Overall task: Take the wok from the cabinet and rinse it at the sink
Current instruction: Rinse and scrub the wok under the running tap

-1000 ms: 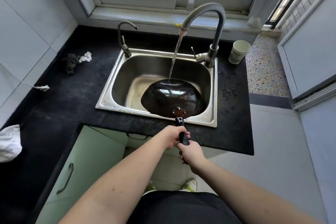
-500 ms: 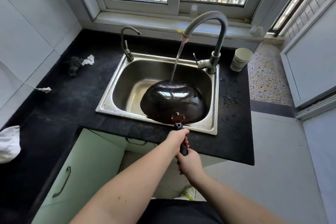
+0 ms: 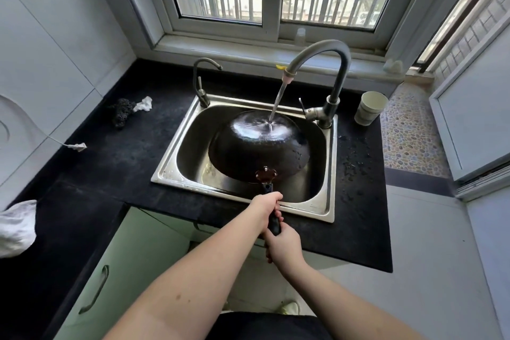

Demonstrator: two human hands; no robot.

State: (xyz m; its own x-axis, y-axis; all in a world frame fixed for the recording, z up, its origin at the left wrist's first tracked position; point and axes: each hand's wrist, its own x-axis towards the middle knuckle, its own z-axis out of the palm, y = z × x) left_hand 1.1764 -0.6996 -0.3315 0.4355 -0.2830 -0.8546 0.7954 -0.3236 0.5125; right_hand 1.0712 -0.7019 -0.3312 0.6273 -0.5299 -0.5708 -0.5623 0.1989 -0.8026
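A white cloth (image 3: 16,226) is lying at the far left of the black bench (image 3: 110,163), and further along a dark scouring pad (image 3: 121,112) is sitting beside a crumpled tissue (image 3: 143,104). The steel sink (image 3: 171,171) is holding the wok (image 3: 258,148), which is turned bottom up and tilted over the basin, with its rim down inside it. Water (image 3: 277,101) is running from the tall tap (image 3: 328,74) and is spreading in a bright sheet over the wok's rounded underside. To the right of the tap a pale cup (image 3: 369,107) is standing upright on the bench; its contents cannot be seen.

Compared with a second ago, the wok is sitting higher and further back under the stream, which is now striking nearer the crown of the dome.

The wok's handle (image 3: 271,218) is pointing toward the person. The left hand (image 3: 266,203) is wrapping the handle nearer the pan, and the right hand (image 3: 284,247) is wrapping its end; each grip is holding the handle tightly, so the wok is lying just ahead of both.
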